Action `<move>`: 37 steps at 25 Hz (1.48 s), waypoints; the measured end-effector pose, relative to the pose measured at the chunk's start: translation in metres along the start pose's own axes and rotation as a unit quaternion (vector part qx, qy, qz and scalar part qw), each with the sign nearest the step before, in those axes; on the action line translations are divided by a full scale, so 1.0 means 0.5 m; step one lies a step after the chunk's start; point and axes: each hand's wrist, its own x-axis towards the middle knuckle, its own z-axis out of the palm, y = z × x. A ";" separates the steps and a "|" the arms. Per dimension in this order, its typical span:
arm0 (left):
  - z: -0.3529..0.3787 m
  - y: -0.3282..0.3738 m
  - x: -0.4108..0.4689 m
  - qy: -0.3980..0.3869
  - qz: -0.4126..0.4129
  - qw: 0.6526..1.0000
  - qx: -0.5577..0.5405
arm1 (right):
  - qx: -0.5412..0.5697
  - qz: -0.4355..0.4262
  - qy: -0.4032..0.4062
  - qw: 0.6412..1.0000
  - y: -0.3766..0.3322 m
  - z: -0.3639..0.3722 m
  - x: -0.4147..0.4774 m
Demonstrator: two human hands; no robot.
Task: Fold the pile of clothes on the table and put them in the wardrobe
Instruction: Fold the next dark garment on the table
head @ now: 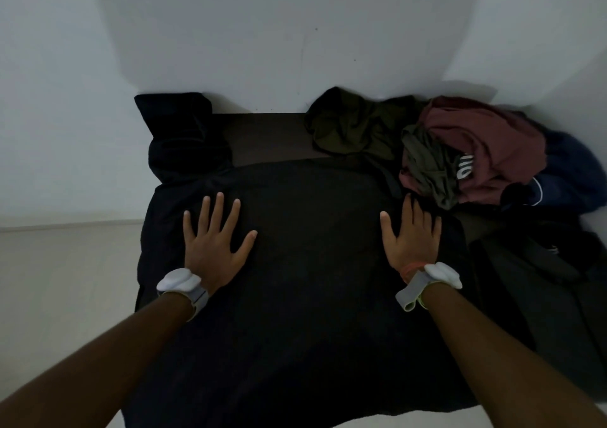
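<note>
Two white wrist units (179, 281) show nearest the camera, one strapped to each wrist, and the right wrist adds an orange band (411, 267). Just ahead of them, both hands are flat on the black garment (312, 296). This is the task's piece in play, spread wide over the table and draping off its near edge.

The left hand (213, 240) lies palm down on the garment's left part, fingers straight and fanned wide, thumb out, gripping nothing. The right hand (412, 240) matches it on the garment's right part. Its palm is down and its fingers straight and closer together, their tips reaching the garment's far right edge. It has no pinch and no hold on the cloth, only flat contact.

Beyond the garment's far edge a bare dark strip of table (269, 138) shows. At the garment's far left corner sits a dark bundle (184, 132), touching it; whether it is part of the same piece I can't tell.

Off the garment's far right corner comes the pile of clothes (460, 151): an olive piece (345, 128), a grey-green one (427, 165) lying over a maroon top (492, 145) with white lettering, and a navy piece (571, 171) outermost. More dark cloth (542, 280) lies just right of the garment.

Behind it all stands a pale wall (295, 33), with pale floor (65, 280) to the garment's left.
</note>
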 end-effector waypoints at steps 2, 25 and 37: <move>0.000 0.004 0.020 -0.006 0.001 1.000 -0.003 | -0.004 0.000 0.003 1.000 0.002 0.001 0.019; -0.002 0.031 0.190 -0.080 -0.004 0.996 0.046 | 0.097 -0.065 -0.033 0.993 0.011 -0.018 0.169; -0.045 0.074 -0.043 -0.047 0.041 0.998 0.000 | 0.108 -0.179 0.063 0.976 0.013 -0.033 -0.135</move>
